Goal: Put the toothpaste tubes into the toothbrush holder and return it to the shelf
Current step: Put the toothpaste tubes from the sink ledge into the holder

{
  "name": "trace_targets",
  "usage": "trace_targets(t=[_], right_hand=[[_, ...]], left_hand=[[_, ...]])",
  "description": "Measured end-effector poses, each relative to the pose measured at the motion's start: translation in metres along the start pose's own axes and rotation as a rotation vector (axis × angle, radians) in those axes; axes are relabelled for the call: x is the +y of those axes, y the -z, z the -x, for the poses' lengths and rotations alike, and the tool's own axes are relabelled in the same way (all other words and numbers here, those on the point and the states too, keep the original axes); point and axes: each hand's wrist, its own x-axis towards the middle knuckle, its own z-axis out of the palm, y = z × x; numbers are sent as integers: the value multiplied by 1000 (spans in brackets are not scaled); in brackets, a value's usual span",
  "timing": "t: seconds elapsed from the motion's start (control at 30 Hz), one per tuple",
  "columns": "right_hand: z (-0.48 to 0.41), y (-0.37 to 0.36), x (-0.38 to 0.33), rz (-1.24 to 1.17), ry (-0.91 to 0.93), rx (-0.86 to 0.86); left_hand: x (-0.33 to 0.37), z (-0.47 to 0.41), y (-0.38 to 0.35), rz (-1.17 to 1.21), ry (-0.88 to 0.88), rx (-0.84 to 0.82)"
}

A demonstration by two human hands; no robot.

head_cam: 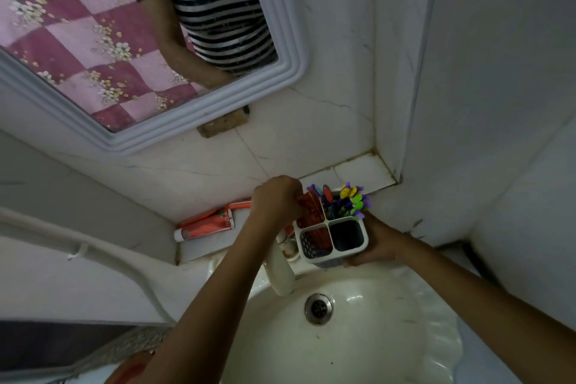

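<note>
R hand fingers wrapped round white holder, held above sink. L hand closed on red tube, tube in rear-left compartment. 2nd tube flat on shelf.

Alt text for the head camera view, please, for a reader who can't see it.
Above a white sink, the right hand holds a white four-compartment toothbrush holder while the left hand pushes a red toothpaste tube into a rear compartment. Another red tube lies on the tiled shelf to the left; colourful brushes fill the other rear compartment.
</note>
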Motion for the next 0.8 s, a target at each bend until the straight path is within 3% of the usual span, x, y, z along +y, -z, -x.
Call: trace_targets(t=[0.33, 0.47, 0.8], right_hand=[[1, 1, 2, 17, -16, -8], [3, 2, -5, 12, -19, -13], [6, 3, -15, -17, -36, -16]], left_hand=[[9, 14, 5, -16, -234, 222], [3, 12, 3, 31, -244, 205], [-12, -5, -5, 52, -72, -7]])
